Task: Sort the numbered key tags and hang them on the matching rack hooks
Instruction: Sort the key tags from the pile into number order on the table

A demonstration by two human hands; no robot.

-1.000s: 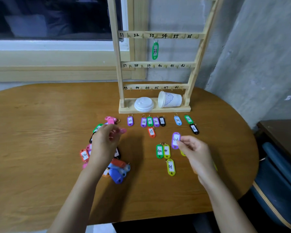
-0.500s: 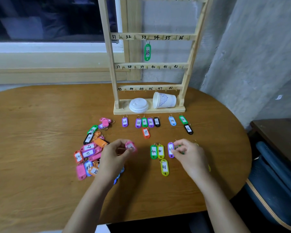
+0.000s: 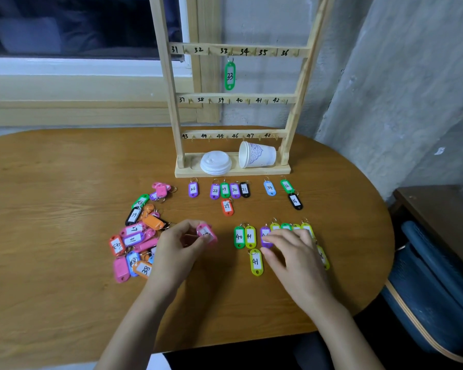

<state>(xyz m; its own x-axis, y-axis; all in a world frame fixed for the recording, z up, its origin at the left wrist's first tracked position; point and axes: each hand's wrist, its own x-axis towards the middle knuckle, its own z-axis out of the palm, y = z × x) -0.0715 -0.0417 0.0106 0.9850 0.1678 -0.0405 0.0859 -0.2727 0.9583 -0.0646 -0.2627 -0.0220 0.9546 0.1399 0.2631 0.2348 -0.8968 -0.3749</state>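
Since a second ago the left hand has come away from the heap, bringing a pink plastic key tag with a white label toward the middle of the oval wooden table. Thumb and fingertips pinch the tag. Its long axis slants from far-left to near-right, label up, number blurred. The right hand has laid down the purple plastic key tag. Its nearly straight, spread fingers rest on the tag, gripping nothing. That tag lies flat, its long axis pointing away from the person.

Just left of the right fingertips, the green tag marked 40 and the yellow-green tag marked 41 lie parallel to it. A heap of mixed coloured tags lies left of the left hand. Beyond both hands stands the wooden numbered rack.
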